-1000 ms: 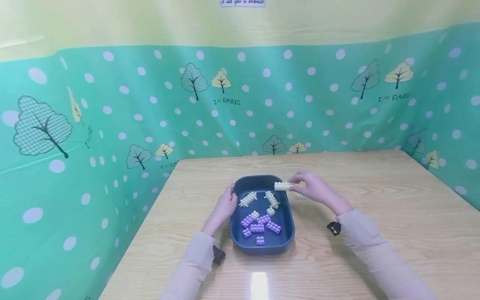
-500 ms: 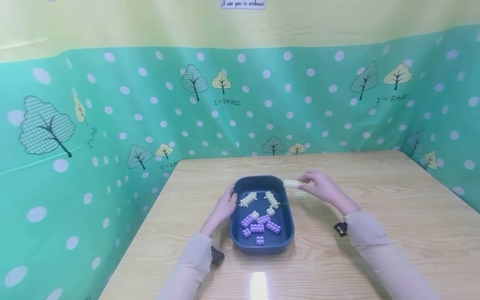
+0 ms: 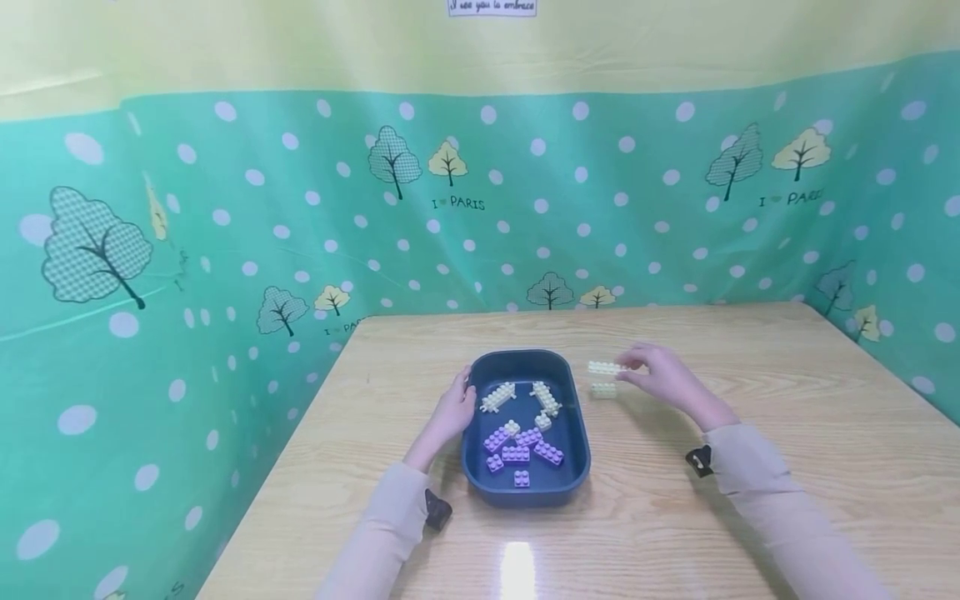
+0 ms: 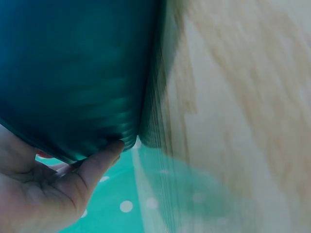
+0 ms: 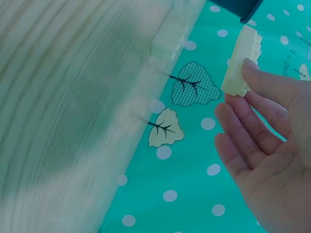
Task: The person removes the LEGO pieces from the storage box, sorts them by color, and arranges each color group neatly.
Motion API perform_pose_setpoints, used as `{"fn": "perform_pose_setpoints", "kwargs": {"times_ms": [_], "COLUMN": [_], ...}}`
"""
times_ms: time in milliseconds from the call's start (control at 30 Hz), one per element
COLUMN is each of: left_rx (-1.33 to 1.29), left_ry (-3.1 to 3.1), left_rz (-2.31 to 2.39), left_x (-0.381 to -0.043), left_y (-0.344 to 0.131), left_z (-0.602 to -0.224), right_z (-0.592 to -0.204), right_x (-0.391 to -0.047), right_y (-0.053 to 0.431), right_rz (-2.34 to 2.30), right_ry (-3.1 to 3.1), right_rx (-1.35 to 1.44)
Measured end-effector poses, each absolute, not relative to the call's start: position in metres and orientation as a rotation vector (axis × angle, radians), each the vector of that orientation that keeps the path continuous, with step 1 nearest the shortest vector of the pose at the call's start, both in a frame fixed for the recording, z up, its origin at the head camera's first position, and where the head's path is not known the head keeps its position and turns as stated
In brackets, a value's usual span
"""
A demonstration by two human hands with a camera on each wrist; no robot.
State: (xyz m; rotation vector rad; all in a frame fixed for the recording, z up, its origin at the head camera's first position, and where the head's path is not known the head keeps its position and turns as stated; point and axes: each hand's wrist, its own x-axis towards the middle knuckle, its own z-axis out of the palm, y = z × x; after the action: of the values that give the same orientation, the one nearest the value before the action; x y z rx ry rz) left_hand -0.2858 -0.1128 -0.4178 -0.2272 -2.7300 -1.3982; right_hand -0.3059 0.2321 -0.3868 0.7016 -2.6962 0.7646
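In the head view my left hand [image 3: 453,406] grips the left side of a dark blue tray [image 3: 582,450]; the left wrist view shows the thumb [image 4: 97,167] against its outer wall. Between thumb and fingers, my right hand [image 3: 662,379] pinches a long cream toy brick [image 5: 240,60], held above the table to the right of the tray. Just below it a second cream brick [image 3: 603,391] lies on the table. Inside the tray are several purple bricks [image 3: 516,454], two small cream bricks [image 3: 543,422] and two cream studded pieces with side pegs [image 3: 498,397].
The tray stands on a light wood table [image 3: 660,508]. A green dotted curtain [image 3: 480,242] hangs behind the table and along its sides. A black strap device [image 3: 700,460] sits at my right wrist, another [image 3: 437,510] at the left.
My right hand has carried the long cream brick from over the tray's far right rim rightward, above the other cream brick on the table. My left hand stays on the tray.
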Motion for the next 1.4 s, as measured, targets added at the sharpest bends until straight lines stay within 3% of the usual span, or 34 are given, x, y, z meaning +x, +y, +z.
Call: {"fn": "perform_pose_setpoints", "kwargs": {"times_ms": [1400], "left_rx": [-0.276], "left_ry": [-2.706], "left_rz": [-1.397], "left_x": [-0.288], "left_y": [-0.113], "left_z": [-0.420], "right_z": [-0.404], "right_x": [-0.309], "right_y": [0.277], "right_rz": [0.787], "right_ry": [-2.973], "right_rx": [0.486]}}
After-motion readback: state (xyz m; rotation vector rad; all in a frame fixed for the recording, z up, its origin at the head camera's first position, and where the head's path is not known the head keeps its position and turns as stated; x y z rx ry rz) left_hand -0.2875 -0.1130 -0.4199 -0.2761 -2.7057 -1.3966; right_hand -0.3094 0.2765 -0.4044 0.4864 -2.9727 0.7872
